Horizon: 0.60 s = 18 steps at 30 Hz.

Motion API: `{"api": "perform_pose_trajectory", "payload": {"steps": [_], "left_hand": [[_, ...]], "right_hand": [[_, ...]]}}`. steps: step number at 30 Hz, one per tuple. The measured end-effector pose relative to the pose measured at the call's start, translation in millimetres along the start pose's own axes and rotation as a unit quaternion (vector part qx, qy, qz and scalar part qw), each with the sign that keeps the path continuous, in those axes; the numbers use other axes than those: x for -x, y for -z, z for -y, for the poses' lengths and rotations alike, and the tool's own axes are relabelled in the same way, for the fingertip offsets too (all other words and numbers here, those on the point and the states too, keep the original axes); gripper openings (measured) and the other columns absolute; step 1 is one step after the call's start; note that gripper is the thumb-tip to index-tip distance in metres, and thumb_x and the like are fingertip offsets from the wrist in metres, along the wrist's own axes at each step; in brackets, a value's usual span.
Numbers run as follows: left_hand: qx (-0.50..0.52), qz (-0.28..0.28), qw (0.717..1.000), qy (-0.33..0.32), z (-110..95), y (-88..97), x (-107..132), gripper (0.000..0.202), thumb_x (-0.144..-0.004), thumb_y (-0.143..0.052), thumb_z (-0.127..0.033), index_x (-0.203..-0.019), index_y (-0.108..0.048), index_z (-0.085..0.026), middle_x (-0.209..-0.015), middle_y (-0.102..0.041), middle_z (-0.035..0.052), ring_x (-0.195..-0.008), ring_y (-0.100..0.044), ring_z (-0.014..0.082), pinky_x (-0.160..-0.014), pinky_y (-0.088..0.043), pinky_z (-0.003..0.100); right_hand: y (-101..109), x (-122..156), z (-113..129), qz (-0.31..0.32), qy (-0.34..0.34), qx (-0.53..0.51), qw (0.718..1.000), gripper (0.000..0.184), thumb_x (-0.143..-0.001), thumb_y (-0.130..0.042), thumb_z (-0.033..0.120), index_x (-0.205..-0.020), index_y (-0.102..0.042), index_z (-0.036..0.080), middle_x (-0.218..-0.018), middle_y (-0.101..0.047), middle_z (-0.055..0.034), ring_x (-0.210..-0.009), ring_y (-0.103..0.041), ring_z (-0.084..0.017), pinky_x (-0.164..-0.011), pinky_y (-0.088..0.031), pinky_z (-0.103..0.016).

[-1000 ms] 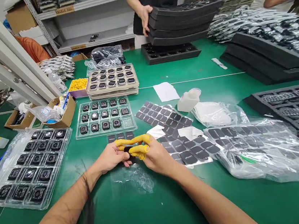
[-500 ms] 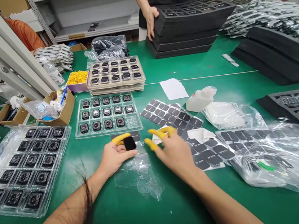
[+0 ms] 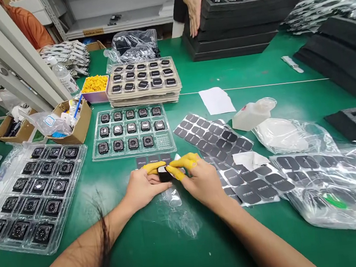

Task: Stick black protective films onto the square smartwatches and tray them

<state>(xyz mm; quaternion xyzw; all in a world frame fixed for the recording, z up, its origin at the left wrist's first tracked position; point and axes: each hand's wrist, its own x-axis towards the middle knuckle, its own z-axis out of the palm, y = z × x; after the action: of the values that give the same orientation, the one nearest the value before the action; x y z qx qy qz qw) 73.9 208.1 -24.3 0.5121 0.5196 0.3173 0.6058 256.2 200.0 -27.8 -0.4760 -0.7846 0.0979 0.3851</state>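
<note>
My left hand (image 3: 144, 187) pinches a small black square watch body (image 3: 164, 174) between fingers in yellow finger cots, just above the green table. My right hand (image 3: 199, 178), also in yellow cots, meets it from the right and grips the same piece, with a bit of white cloth or film showing at its fingertips. A crumpled clear plastic bag (image 3: 176, 211) lies under and in front of both hands. Sheets of dark screen-film stickers (image 3: 217, 139) lie to the right. A clear tray of watch bodies (image 3: 131, 130) sits just beyond my hands.
A second clear tray of watch bodies (image 3: 32, 190) lies at the left. A beige tray stack (image 3: 143, 83), a yellow finger-cot box (image 3: 94, 85), a cardboard box (image 3: 73, 124), a white bottle (image 3: 251, 113) and plastic bags (image 3: 333, 179) surround. Another person's hand (image 3: 196, 1) rests on black foam trays (image 3: 241, 17).
My right hand, apart half a second ago, has come back to the watch body in my left hand. The view has shifted down, and the other person has set down the foam trays.
</note>
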Motion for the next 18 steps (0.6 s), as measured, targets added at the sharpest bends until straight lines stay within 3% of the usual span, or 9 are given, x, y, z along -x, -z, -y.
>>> {"api": "perform_pose_trajectory", "payload": {"steps": [5, 8, 10, 13, 16, 18], "left_hand": [[-0.005, 0.002, 1.000, -0.002, -1, -0.2, 0, 0.054, -0.063, -0.083, -0.016, -0.116, -0.071, -0.016, -0.074, -0.073, 0.0014, -0.067, -0.068, 0.0151, -0.068, -0.056, 0.026], [0.027, -0.003, 0.999, 0.028, -3, -1.1, -1, 0.061, -0.062, -0.087, -0.021, -0.120, -0.069, -0.015, -0.080, -0.077, 0.0052, -0.073, -0.072, 0.0183, -0.071, -0.058, 0.028], [0.026, -0.003, 0.999, 0.039, -5, -1.3, -1, 0.065, -0.062, -0.088, -0.024, -0.123, -0.068, -0.014, -0.081, -0.077, 0.0067, -0.075, -0.073, 0.0196, -0.071, -0.058, 0.029], [0.025, 0.010, 0.999, 0.037, -5, -0.7, -1, 0.066, -0.063, -0.088, -0.023, -0.125, -0.067, -0.015, -0.080, -0.077, 0.0057, -0.074, -0.072, 0.0187, -0.071, -0.057, 0.029], [0.033, 0.019, 0.999, 0.017, -3, 0.7, -2, 0.066, -0.063, -0.087, -0.020, -0.125, -0.067, -0.016, -0.071, -0.071, 0.0002, -0.065, -0.067, 0.0138, -0.066, -0.054, 0.025], [0.019, 0.019, 1.000, 0.002, -2, 1.7, -3, 0.064, -0.063, -0.086, -0.020, -0.125, -0.067, -0.016, -0.065, -0.065, -0.0030, -0.059, -0.062, 0.0109, -0.061, -0.051, 0.023]], "right_hand": [[-4, -2, -8, 0.009, -0.001, -0.007, 1.000, 0.016, -0.099, -0.057, 0.029, -0.097, -0.072, 0.022, -0.090, -0.072, -0.0059, -0.083, -0.066, -0.019, -0.071, -0.053, -0.032], [5, -6, -20, -0.027, -0.048, 0.050, 0.997, 0.014, -0.097, -0.060, 0.029, -0.094, -0.071, 0.022, -0.088, -0.074, -0.0060, -0.086, -0.065, -0.022, -0.079, -0.052, -0.038], [15, -6, -27, -0.048, -0.052, 0.028, 0.997, 0.010, -0.096, -0.061, 0.025, -0.091, -0.069, 0.023, -0.086, -0.073, -0.0045, -0.091, -0.065, -0.024, -0.084, -0.051, -0.042], [22, -1, -24, -0.048, -0.021, -0.042, 0.998, 0.005, -0.095, -0.063, 0.021, -0.094, -0.067, 0.024, -0.086, -0.072, -0.0030, -0.088, -0.066, -0.021, -0.081, -0.053, -0.039], [16, 3, -10, -0.027, 0.041, -0.077, 0.996, 0.015, -0.096, -0.059, 0.016, -0.101, -0.068, 0.027, -0.090, -0.071, -0.0020, -0.081, -0.066, -0.016, -0.073, -0.055, -0.033], [9, 4, -3, -0.026, 0.059, -0.084, 0.994, 0.022, -0.096, -0.058, 0.014, -0.108, -0.068, 0.029, -0.096, -0.071, -0.0026, -0.089, -0.069, -0.016, -0.077, -0.057, -0.033]]}}
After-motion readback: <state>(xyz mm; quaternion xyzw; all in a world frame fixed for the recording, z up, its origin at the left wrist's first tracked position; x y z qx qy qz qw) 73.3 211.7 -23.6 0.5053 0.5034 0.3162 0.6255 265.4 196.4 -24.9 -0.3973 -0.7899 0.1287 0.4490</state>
